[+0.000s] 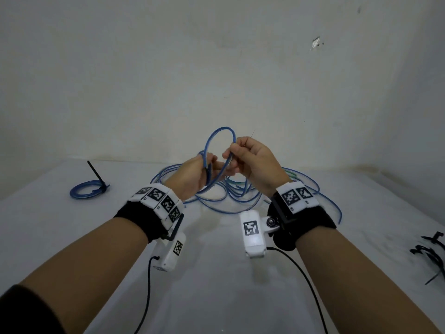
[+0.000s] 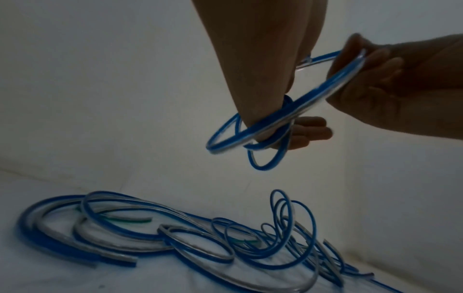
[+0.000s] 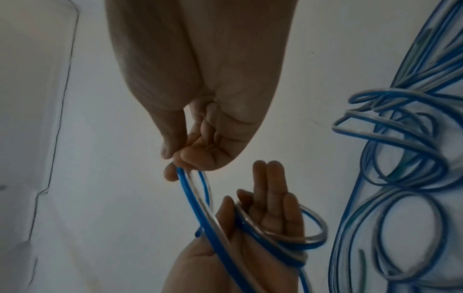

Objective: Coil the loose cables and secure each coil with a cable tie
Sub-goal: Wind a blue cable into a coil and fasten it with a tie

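Both hands are working one blue cable (image 1: 220,138) in the air above the table (image 1: 216,273). Left hand (image 1: 190,175) is standing with fingers (image 3: 271,188) straight, cable turns looping round them and thumb lying against the turns. Right hand (image 1: 252,162) is pinching the cable's upper loop between thumb and curled fingers, just beside the left. The rest is lying as a loose tangle (image 2: 225,237) on the table under the hands; probably several cables, hard to separate. A finished coil (image 1: 88,191) with a black tie is sitting far left. Spare black cable ties (image 1: 431,251) are lying at the right edge.
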`<state>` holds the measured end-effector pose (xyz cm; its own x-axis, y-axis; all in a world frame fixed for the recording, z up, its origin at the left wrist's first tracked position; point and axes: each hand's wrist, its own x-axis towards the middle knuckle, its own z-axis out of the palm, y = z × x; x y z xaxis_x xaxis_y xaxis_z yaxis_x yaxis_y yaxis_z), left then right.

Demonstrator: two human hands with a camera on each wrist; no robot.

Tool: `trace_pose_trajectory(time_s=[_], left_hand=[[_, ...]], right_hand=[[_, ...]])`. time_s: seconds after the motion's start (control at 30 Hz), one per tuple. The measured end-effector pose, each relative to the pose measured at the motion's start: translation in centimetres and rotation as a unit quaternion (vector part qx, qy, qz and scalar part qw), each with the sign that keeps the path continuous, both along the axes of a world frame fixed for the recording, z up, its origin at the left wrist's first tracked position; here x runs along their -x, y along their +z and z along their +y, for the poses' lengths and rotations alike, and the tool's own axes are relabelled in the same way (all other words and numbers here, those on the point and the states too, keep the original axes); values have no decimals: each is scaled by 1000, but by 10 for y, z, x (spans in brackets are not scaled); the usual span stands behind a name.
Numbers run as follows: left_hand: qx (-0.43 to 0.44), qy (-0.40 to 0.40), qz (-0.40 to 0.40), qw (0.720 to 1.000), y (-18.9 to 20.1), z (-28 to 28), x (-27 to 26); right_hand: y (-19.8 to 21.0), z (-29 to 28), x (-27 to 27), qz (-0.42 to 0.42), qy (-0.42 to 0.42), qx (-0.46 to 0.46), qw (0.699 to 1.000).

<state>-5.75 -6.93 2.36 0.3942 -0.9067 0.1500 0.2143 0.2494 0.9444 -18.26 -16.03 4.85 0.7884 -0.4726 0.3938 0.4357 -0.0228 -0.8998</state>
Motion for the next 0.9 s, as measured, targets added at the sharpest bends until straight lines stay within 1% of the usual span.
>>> trace_pose_trajectory(time_s=[0.1, 0.17, 0.23, 0.3, 0.37, 0.4, 0.43, 0.5, 0.53, 0.57, 0.6, 0.63, 0.67, 0.7, 0.73, 0.8, 0.83, 0.9], left_hand=[[-61, -34, -55, 996, -1, 1, 4], [-89, -74, -74, 991, 0, 2, 3], [-114, -117, -97, 982, 3, 5, 4], [-137, -137, -137, 971, 7, 7, 6], [-147, -136, -181, 963, 9, 9, 8], [-147, -132, -190, 962, 10, 9, 8], [-146, -127, -188, 963, 10, 9, 8], [-139, -125, -148, 971, 11, 10, 6], [-130, -129, -117, 976, 12, 10, 4], [-118, -133, -84, 980, 13, 10, 2], [-103, -134, -55, 984, 14, 10, 0], [-84, -131, -29, 987, 14, 10, -2], [-63, -127, -3, 990, 15, 10, -4], [-42, -124, 21, 991, 15, 10, -5], [-23, -125, 45, 991, 16, 10, -7], [7, -130, 85, 988, 18, 9, -8], [20, -131, 102, 986, 19, 9, -8], [50, -129, 133, 981, 20, 8, -7]], right_hand=[[6, -7, -2, 0, -61, -23, 998], [4, -13, -3, 3, -113, -46, 993], [-1, -17, -4, 18, -156, -63, 986], [-8, -19, -4, 45, -179, -65, 981], [-14, -19, -5, 78, -179, -27, 980], [-16, -19, -5, 93, -171, 4, 981], [-19, -20, -6, 108, -162, 33, 980], [-26, -26, -7, 131, -155, 98, 974], [-29, -28, -7, 148, -165, 161, 962], [-31, -31, -6, 171, -186, 243, 937], [-34, -34, -5, 195, -211, 326, 901], [-35, -35, -4, 218, -235, 386, 865], [-37, -37, -3, 237, -246, 414, 844], [-38, -36, -2, 254, -238, 412, 842], [-40, -36, -2, 270, -214, 394, 852], [-44, -30, -2, 286, -150, 334, 885], [-46, -26, -3, 279, -131, 300, 903], [-49, -17, -3, 236, -111, 221, 940]])
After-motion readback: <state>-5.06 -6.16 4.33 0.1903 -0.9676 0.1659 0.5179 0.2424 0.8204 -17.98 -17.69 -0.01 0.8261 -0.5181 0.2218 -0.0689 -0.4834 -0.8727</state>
